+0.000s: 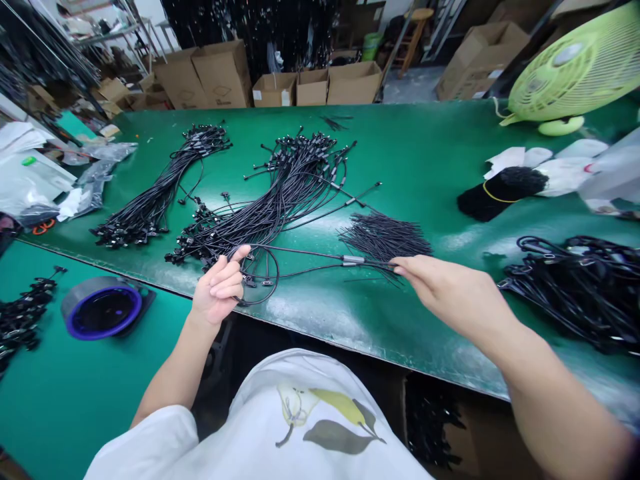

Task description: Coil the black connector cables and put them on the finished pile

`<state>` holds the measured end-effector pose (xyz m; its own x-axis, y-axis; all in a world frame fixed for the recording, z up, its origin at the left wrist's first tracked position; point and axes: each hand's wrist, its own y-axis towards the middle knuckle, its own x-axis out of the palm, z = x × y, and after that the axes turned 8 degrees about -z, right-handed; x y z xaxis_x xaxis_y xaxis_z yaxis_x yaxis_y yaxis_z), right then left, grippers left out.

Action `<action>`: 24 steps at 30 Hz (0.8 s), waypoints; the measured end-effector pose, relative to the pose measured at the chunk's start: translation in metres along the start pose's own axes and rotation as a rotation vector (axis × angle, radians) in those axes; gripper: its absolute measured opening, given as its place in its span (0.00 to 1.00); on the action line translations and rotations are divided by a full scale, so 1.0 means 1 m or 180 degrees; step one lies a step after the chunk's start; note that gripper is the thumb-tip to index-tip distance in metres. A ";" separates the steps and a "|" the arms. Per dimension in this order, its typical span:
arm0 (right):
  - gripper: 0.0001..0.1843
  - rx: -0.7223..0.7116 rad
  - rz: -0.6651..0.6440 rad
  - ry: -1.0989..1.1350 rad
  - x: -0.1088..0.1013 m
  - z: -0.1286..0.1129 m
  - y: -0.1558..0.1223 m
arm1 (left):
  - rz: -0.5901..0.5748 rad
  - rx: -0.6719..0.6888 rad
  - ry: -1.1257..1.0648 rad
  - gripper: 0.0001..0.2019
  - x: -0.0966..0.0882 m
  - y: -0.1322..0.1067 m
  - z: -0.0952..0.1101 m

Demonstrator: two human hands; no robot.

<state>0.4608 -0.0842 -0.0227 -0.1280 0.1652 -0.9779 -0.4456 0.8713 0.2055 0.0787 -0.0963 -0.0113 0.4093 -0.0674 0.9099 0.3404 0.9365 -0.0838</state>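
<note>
The left hand (219,288) is curling its fingers around a looped black cable (300,251) above the near edge of the green workbench (400,153), while the right hand (440,288) is pinching the cable's right end, holding it straight.

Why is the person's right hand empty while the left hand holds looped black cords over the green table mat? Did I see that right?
Not quite: the right hand isn't empty. The head view shows its fingertips pinching black cords fitted with metal sleeves. The rest stands: the left hand holds looped cords over the green table mat.
</note>
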 end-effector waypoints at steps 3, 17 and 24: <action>0.16 -0.0234 -0.0229 -0.0016 -0.006 -0.024 -0.001 | -0.0011 0.0232 0.0824 0.13 -0.003 0.008 -0.013; 0.21 0.0666 0.0158 0.4941 0.036 -0.100 0.045 | -0.0669 0.0197 0.2496 0.16 0.007 0.021 -0.102; 0.19 0.0877 0.0009 0.4662 0.050 -0.118 0.034 | 0.0252 0.0067 0.1668 0.16 0.008 0.031 -0.112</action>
<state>0.3345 -0.1015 -0.0600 -0.9573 -0.2868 -0.0376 -0.2879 0.9572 0.0305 0.1869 -0.1064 -0.0517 0.8030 -0.1542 0.5756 0.2766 0.9520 -0.1308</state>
